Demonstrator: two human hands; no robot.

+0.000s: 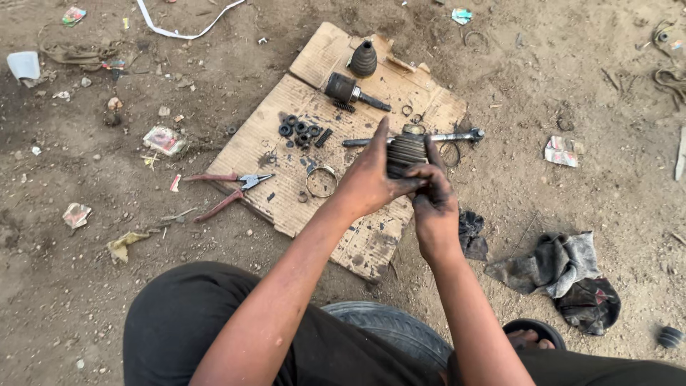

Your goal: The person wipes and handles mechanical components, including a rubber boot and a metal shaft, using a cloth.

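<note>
My left hand and my right hand both grip a black ribbed rubber boot, held above a greasy sheet of cardboard. The left index finger points up beside the boot. Behind the boot a thin metal shaft lies across the cardboard. Further back sit a joint with a stub shaft and a second, cone-shaped rubber boot. Several small black balls lie in a cluster, and a metal ring clamp rests just left of my left hand.
Red-handled pliers lie at the cardboard's left edge. Dirty rags lie on the dirt at right, with a dark cloth near my right wrist. A tyre sits between my knees. Litter is scattered over the ground.
</note>
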